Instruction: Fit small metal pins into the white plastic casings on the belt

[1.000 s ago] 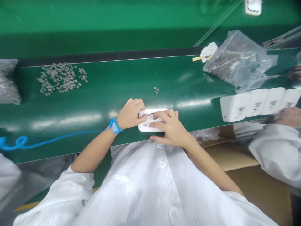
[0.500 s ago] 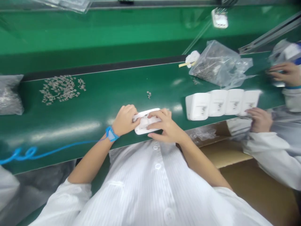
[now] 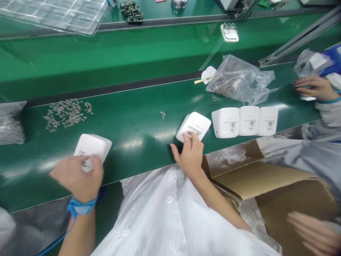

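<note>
My left hand, with a blue wrist strap, is blurred and closed on the near end of a white plastic unit lying on the green belt at the left. My right hand grips the near edge of a second white unit, which lies turned at an angle, its thumb spread to the left. Just right of it stands a row of three more white units.
Loose metal clips lie far left beside a grey bag. One stray clip lies mid-belt. A clear bag of clips sits at the back right. A cardboard box stands at my right. A co-worker's hands work at the right.
My hands have parted. The left carried the white unit from the middle to the left. The right reached to the row and pulled one unit out at an angle. The view tilted up.
</note>
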`<state>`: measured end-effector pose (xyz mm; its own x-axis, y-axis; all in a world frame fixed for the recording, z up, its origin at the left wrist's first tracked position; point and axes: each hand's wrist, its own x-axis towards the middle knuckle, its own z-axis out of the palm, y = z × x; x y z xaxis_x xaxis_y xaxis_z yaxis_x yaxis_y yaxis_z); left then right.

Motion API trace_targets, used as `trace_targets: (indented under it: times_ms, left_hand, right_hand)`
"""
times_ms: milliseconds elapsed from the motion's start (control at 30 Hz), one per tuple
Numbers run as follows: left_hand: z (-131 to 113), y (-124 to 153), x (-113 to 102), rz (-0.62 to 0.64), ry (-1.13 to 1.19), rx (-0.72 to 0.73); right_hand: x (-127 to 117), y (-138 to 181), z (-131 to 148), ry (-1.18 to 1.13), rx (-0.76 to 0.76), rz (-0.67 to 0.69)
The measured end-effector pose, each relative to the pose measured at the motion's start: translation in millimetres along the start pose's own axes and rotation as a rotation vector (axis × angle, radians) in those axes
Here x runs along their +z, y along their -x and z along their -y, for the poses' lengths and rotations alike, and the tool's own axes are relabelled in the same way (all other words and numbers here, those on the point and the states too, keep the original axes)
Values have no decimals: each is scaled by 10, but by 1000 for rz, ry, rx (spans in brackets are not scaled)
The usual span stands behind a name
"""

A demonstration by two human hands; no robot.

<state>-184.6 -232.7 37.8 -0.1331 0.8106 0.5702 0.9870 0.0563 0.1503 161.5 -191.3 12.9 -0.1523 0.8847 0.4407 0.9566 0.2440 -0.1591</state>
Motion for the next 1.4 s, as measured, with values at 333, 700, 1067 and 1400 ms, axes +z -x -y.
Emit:
trace_targets:
  times_ms: [333,700,1067,1400]
  left_hand:
    - [-1063,-250,693,271,453,215]
    - [-1044,-230,705,320,612,82]
    - [-946,-282,686,289,898,-15]
    - [-964,-276,688,348,839,-26]
  right_hand:
    - [127,-1015,148,-554,3,98]
    - [562,-1515,-30,-225,173,474]
    - [630,-1492,-6,-255,149,393]
    - [568,-1243,-85,-691,94,92]
